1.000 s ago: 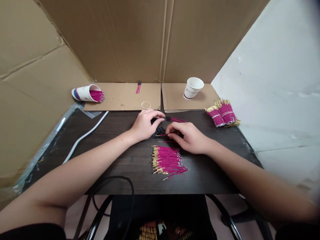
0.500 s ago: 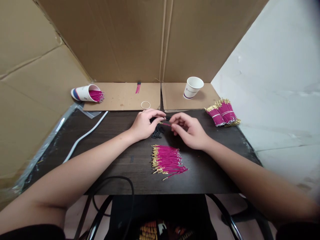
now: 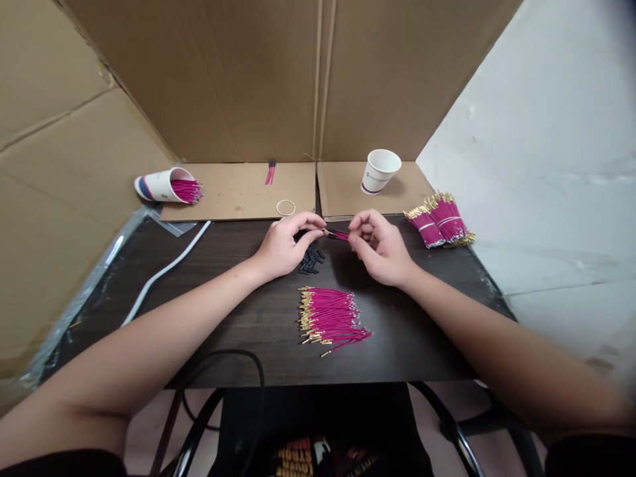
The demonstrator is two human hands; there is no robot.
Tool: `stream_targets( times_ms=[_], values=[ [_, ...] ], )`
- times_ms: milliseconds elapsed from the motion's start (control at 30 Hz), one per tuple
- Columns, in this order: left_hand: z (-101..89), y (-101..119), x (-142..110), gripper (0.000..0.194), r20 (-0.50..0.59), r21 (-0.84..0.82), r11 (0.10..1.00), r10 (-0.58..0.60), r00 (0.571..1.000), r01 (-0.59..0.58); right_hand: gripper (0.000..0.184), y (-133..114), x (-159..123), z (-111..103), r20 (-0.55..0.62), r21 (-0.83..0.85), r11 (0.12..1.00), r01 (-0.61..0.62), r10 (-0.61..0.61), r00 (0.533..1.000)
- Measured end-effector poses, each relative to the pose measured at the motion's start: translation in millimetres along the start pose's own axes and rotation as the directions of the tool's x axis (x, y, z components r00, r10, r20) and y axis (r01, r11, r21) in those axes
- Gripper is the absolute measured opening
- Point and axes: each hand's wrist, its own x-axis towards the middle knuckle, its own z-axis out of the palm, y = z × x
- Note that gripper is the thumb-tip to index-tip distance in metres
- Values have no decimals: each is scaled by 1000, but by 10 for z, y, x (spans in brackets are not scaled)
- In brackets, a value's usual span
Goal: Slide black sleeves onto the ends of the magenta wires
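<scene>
Between my hands is a small group of magenta wires [image 3: 340, 234], some with dark ends, pinched by the thumb and fingers of my right hand [image 3: 381, 250]. A gold-coloured wire tip points toward the closed thumb and forefinger of my left hand [image 3: 291, 244]. Whatever those left fingertips hold is too small to make out. Under my left hand lies a heap of short black sleeves [image 3: 311, 260], partly covered by it. Nearer to me, a spread pile of magenta wires [image 3: 330, 315] rests on the dark table, gold ends left and silver ends right.
A tipped paper cup [image 3: 158, 186] full of wires lies at back left, an upright paper cup [image 3: 380, 171] at back right. Banded wire bundles [image 3: 437, 222] sit at right. A rubber band [image 3: 285, 208] and a few black-ended wires [image 3: 270, 172] lie on cardboard [image 3: 213, 199].
My right hand has shifted slightly right and up, and several magenta wires now show between the hands where one showed before. The view has moved slightly.
</scene>
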Motion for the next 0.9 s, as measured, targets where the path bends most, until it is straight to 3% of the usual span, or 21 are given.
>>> stream_targets(
  times_ms=[600,900],
  values=[
    [2,0,-4,16,6,31,999,39,999,-39,19,9,-9,-11,12,8,1000,18,-18,1000],
    [-4,29,-16,13,11,126,985,115,993,-115,29,83,18,-2,-11,157,987,-35,38,999]
  ],
)
